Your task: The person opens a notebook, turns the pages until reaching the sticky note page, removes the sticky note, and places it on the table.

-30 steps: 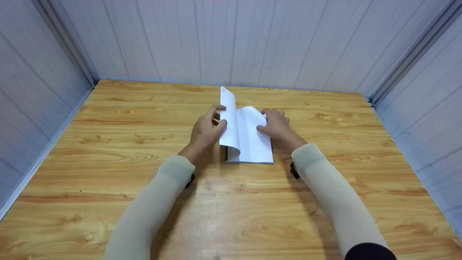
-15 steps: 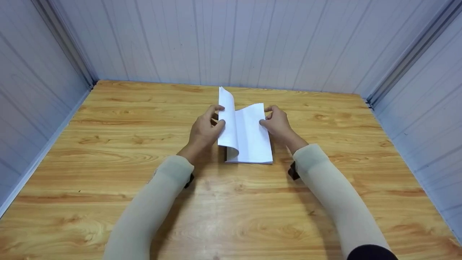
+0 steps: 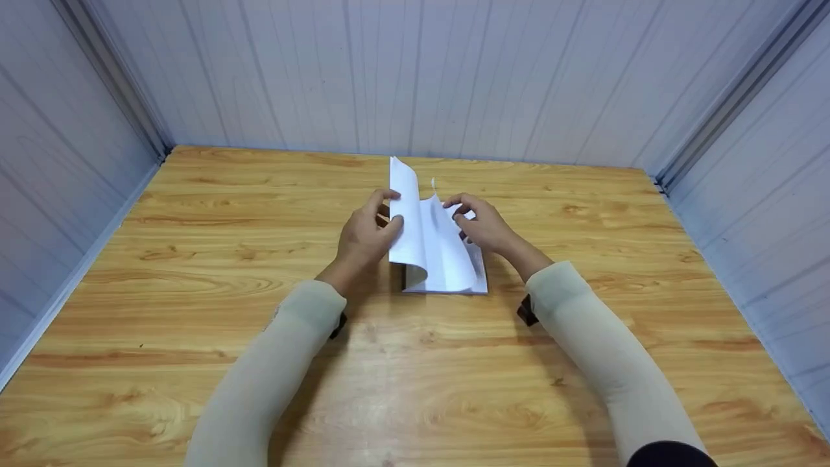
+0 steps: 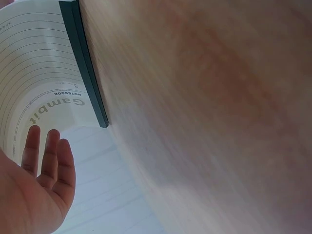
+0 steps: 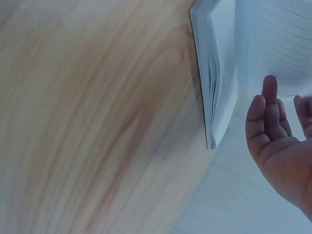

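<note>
A notebook [image 3: 447, 256] with white ruled pages lies spread on the table. My left hand [image 3: 366, 237] pinches its raised left-side pages between thumb and fingers, and they stand up in a curve. In the left wrist view, a dark green spine [image 4: 84, 63] and a page printed "Gambit NOTEBOOK" [image 4: 53, 100] show beyond the fingers. On the other side, a single page bows up and leftward. Fingertips of my right hand [image 3: 487, 227] touch that page's upper part. The right wrist view has the fingers loosely bent against the ruled page [image 5: 282, 48], the thumb apart from them.
The notebook rests on a wood-grain table [image 3: 389, 389]. Pale panelled walls [image 3: 389, 78] rise along the table's back and both sides. Dark wrist-worn devices show under both sleeve cuffs.
My right hand has moved left from the page's outer edge, and the page has lifted and bent leftward, baring the sheet below. The left hand keeps its hold, nearly still.
</note>
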Motion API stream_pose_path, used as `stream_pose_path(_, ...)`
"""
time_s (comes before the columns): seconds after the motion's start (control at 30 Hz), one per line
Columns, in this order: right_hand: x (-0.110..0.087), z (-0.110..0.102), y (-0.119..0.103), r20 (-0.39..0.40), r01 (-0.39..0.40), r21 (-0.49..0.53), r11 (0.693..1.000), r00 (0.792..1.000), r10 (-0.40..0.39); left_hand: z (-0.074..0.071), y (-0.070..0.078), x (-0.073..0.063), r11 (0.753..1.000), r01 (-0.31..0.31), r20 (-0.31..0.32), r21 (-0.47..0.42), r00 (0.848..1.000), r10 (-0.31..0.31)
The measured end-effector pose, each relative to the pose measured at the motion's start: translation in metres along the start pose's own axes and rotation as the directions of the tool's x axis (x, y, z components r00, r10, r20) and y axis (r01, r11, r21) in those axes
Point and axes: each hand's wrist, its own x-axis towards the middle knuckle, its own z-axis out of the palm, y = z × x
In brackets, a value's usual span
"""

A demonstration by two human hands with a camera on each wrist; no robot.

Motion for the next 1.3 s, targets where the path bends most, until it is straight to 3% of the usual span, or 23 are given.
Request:
stream_pose_path(0.27,-0.002,0.009,-0.006,0.145,0.047,-0.003,0.999,0.988,-0.046,0.001,0.001,0.001,1.000,0.011,0.015,0.004,1.000,-0.011)
stream_pose_path(0.47,-0.004,0.015,-0.014,0.198,0.071,-0.027,0.997,0.978,-0.064,0.000,0.000,0.001,1.000,0.012,0.015,0.017,1.000,-0.012)
stream_pose_path(1.07,-0.005,0.020,-0.020,0.182,0.142,-0.060,0.988,0.975,-0.129,0.000,0.000,0.001,0.999,-0.010,0.024,0.032,1.000,0.009)
stream_pose_path(1.3,0.000,0.013,-0.008,0.076,0.076,-0.121,0.990,0.995,-0.067,0.000,0.001,0.000,1.000,-0.001,0.014,0.014,1.000,0.001)
